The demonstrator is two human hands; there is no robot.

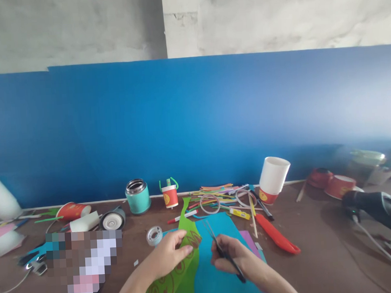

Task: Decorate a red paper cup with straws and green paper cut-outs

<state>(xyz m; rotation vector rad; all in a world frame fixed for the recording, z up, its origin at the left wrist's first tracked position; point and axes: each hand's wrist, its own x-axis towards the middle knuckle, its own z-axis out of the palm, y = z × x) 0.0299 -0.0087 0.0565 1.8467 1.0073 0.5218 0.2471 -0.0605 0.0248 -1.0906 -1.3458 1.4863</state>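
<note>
My left hand is curled on the left edge of a green paper marked with brown-red drawn shapes, thumb and forefinger bent against it. In my right hand is a pair of scissors with dark handles. The blades point up and away, slightly apart, just right of the green paper and apart from it. Under the hands lies a blue sheet, with a purple sheet showing at its right edge.
Behind lie a tape roll, markers, coloured sticks, a red knife-like tool, a teal jar, a small red cup and stacked paper cups. A black device with a cable sits right; a blue partition stands behind.
</note>
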